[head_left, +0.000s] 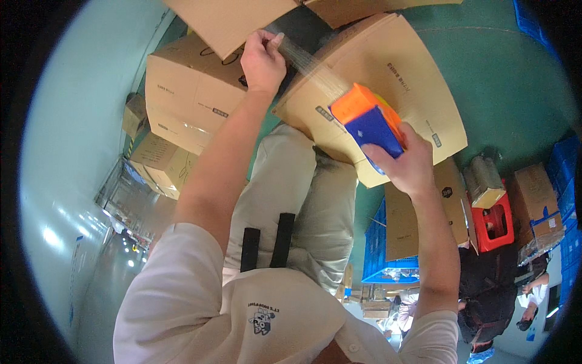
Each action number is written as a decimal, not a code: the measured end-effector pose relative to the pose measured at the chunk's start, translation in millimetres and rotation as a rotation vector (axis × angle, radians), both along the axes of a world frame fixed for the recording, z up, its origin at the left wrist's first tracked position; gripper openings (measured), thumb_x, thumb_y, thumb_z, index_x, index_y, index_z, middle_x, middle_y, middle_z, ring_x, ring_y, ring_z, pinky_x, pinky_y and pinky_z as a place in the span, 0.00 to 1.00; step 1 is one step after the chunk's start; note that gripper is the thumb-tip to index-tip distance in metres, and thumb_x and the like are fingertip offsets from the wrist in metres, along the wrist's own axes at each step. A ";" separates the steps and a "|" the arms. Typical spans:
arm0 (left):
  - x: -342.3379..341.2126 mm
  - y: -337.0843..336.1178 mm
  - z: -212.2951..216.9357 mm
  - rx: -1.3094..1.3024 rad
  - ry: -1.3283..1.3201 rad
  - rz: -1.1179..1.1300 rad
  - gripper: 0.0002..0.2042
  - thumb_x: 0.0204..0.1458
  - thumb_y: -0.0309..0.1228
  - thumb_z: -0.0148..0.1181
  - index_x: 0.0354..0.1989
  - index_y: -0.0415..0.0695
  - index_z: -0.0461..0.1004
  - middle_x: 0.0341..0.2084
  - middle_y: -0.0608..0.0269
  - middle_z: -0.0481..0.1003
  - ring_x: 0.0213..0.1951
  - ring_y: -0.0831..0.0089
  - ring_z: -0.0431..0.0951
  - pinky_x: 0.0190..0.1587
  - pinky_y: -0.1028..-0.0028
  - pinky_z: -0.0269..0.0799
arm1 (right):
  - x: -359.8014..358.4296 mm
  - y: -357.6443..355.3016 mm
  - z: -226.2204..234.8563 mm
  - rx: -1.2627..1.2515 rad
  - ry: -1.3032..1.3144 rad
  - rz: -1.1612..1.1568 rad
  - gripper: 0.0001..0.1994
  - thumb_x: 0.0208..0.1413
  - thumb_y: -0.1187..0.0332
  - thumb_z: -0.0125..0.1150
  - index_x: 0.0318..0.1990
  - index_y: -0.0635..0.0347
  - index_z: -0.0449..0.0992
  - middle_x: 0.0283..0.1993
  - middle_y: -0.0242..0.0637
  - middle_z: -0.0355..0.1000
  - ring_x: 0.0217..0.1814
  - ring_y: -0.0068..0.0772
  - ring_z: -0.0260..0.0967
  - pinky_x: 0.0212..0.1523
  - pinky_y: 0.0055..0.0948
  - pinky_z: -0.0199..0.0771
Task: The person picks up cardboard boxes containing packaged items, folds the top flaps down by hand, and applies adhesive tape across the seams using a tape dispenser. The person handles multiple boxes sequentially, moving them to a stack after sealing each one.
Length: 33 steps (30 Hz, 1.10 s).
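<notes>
Both bare forearms rise from the lower edge of the frame out of short pale sleeves. The left arm runs long and nearly straight from the lower left up toward the top centre, elbow extended, wrist straight. The left hand (262,60) sits in the upper middle of the frame, back of the hand showing, fingers (274,42) curled and pinched together at the tips. The right arm climbs from the lower right, forearm almost vertical. The right hand (403,164) lies right of centre, wrist bent inward, fingers wrapped in a closed grip with the thumb pointing left.
</notes>
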<state>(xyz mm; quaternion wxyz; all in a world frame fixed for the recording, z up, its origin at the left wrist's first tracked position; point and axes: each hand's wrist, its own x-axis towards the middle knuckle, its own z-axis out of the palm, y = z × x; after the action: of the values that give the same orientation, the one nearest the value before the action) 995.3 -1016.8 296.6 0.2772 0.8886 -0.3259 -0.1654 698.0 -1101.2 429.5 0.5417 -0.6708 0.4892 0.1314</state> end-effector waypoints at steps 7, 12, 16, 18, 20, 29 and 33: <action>24.7 6.9 -18.2 -0.029 -0.394 -0.392 0.07 0.54 0.26 0.62 0.40 0.43 0.73 0.35 0.56 0.77 0.39 0.51 0.78 0.40 0.63 0.75 | 3.5 3.6 -4.7 -0.055 0.008 0.038 0.26 0.46 0.53 0.78 0.44 0.64 0.77 0.34 0.38 0.80 0.33 0.27 0.78 0.38 0.27 0.78; 57.7 3.2 -25.9 0.047 -0.397 -0.667 0.14 0.50 0.23 0.62 0.46 0.47 0.72 0.41 0.57 0.79 0.43 0.55 0.80 0.43 0.61 0.76 | 9.3 6.0 -7.1 -0.015 -0.075 -0.012 0.24 0.47 0.57 0.78 0.44 0.66 0.77 0.34 0.38 0.80 0.34 0.22 0.77 0.38 0.25 0.77; 80.9 -44.2 -12.4 0.575 0.253 -0.586 0.25 0.64 0.46 0.51 0.67 0.49 0.65 0.66 0.59 0.67 0.69 0.60 0.61 0.72 0.69 0.52 | 17.1 -1.6 -1.2 0.096 -0.084 -0.120 0.24 0.49 0.59 0.77 0.46 0.67 0.76 0.36 0.37 0.81 0.35 0.20 0.76 0.38 0.23 0.77; 68.6 -14.3 -43.1 0.517 -0.201 -0.718 0.19 0.59 0.39 0.54 0.58 0.49 0.69 0.57 0.54 0.72 0.58 0.54 0.71 0.62 0.60 0.63 | 20.6 -1.4 0.5 0.109 -0.072 -0.126 0.24 0.49 0.59 0.77 0.47 0.68 0.76 0.36 0.37 0.81 0.36 0.20 0.76 0.39 0.23 0.77; 81.0 8.5 -70.2 0.249 -0.253 -0.687 0.16 0.49 0.23 0.60 0.47 0.48 0.71 0.44 0.53 0.79 0.44 0.50 0.80 0.49 0.54 0.75 | 23.0 0.2 -3.5 0.053 -0.076 -0.070 0.25 0.49 0.59 0.77 0.47 0.67 0.76 0.36 0.37 0.81 0.36 0.20 0.77 0.40 0.24 0.78; 48.9 -32.5 -102.8 0.273 -0.208 -0.210 0.31 0.63 0.58 0.44 0.68 0.51 0.65 0.67 0.55 0.65 0.70 0.54 0.59 0.70 0.59 0.53 | 46.8 0.1 -2.2 0.072 -0.089 -0.225 0.29 0.44 0.46 0.76 0.43 0.61 0.77 0.31 0.46 0.79 0.32 0.46 0.80 0.34 0.38 0.78; 48.6 -21.9 -96.1 0.329 0.176 -0.394 0.22 0.52 0.37 0.56 0.57 0.50 0.67 0.52 0.55 0.72 0.55 0.52 0.70 0.58 0.61 0.66 | 53.4 -4.1 -0.9 0.067 -0.027 -0.141 0.30 0.45 0.43 0.73 0.43 0.61 0.77 0.29 0.46 0.79 0.31 0.47 0.79 0.34 0.39 0.78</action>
<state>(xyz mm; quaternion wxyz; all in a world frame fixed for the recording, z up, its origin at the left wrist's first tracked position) 1043.8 -1038.7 200.5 0.1186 0.8234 -0.4359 -0.3435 751.4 -1105.3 428.6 0.5785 -0.6177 0.5232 0.1002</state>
